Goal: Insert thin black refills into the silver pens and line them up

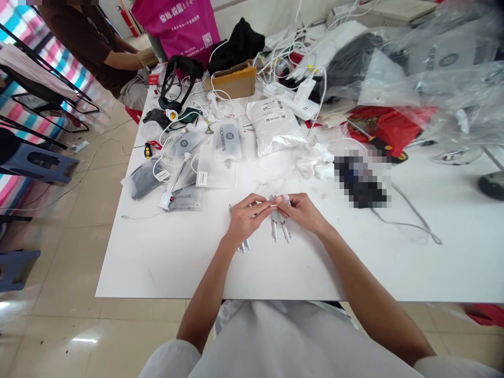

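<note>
My left hand [247, 218] and my right hand [301, 211] meet over the white table [268, 273], fingertips pinched together. Between them sits a small whitish piece, mostly covered by the fingers, so its kind does not show. Two slim silvery, pen-like sticks [274, 229] lie side by side on the table just below the fingertips, partly under my right hand. More such sticks [243, 245] poke out from beneath my left hand and wrist.
Grey pouches [146, 178], a white parcel [275, 126] and tangled white cables cover the table's far side. A cardboard box [232, 81] and a power strip [297, 102] stand behind. At right lie a blurred dark object [360, 181] and a grey cord [417, 210]. Another person sits back left.
</note>
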`<control>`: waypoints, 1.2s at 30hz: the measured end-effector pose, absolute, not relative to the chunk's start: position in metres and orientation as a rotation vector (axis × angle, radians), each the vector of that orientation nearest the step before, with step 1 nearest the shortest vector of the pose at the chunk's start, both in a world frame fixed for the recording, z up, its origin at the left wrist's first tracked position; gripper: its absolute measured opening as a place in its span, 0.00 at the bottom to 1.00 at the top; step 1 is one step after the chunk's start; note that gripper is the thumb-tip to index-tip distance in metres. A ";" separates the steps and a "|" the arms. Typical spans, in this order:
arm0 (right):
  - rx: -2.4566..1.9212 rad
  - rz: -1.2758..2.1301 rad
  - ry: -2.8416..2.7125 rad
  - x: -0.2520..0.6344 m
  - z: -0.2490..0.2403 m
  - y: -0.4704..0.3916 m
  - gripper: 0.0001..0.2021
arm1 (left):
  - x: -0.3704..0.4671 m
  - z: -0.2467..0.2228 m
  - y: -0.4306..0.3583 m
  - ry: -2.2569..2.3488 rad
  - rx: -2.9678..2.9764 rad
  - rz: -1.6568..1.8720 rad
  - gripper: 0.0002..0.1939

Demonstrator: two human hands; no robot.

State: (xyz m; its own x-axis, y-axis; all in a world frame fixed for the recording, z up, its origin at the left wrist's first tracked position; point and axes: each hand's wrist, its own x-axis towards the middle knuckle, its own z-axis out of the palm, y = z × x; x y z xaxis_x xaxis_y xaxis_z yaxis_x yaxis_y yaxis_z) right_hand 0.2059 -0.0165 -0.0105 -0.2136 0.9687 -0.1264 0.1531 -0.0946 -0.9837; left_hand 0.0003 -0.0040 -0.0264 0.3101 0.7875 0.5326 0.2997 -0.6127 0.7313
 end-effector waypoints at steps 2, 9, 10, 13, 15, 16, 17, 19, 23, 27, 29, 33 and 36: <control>-1.223 1.448 -1.337 0.206 -0.010 -0.015 0.31 | 0.000 -0.024 -0.004 0.951 2.017 1.268 0.10; -1.041 1.453 -0.886 0.205 -0.008 -0.004 0.35 | 0.001 -0.016 -0.005 0.952 1.855 1.310 0.09; -1.025 1.454 -0.840 0.205 -0.008 -0.003 0.36 | 0.001 -0.014 -0.005 0.959 1.845 1.312 0.10; -0.988 1.493 -0.781 0.204 -0.007 -0.002 0.34 | 0.001 -0.013 -0.005 0.962 1.834 1.319 0.10; -0.966 1.502 -0.777 0.201 -0.007 -0.004 0.32 | 0.000 -0.013 -0.004 0.959 1.835 1.321 0.09; -0.958 1.498 -0.777 0.198 -0.006 -0.005 0.30 | 0.000 -0.014 -0.004 0.959 1.837 1.317 0.09; -0.952 1.490 -0.778 0.196 -0.006 -0.007 0.29 | 0.000 -0.014 -0.004 0.961 1.840 1.312 0.09; -0.945 1.475 -0.777 0.192 -0.006 -0.009 0.28 | -0.001 -0.015 -0.004 0.959 1.842 1.304 0.09; -0.931 1.477 -0.793 0.187 -0.008 -0.011 0.28 | -0.001 -0.017 -0.004 0.943 1.841 1.320 0.09; -0.980 1.434 -0.897 0.186 -0.014 -0.013 0.25 | -0.003 -0.021 -0.003 0.948 1.854 1.285 0.10; -1.050 1.340 -0.958 0.186 -0.016 -0.014 0.23 | -0.004 -0.024 -0.002 0.945 1.899 1.259 0.12; -1.228 1.190 -1.116 0.188 -0.017 -0.016 0.23 | -0.006 -0.030 0.000 0.974 2.037 1.152 0.16; -1.298 1.188 -1.180 0.190 -0.018 -0.017 0.25 | -0.008 -0.033 -0.001 1.030 2.078 1.080 0.18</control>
State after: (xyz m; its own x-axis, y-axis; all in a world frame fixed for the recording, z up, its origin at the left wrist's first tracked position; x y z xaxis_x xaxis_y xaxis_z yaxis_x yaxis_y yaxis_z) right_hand 0.1900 -0.0169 -0.0178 0.0499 0.9976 -0.0471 0.0402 -0.0491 -0.9980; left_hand -0.0081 -0.0006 -0.0330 0.3759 0.8323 0.4073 0.3674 -0.5374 0.7591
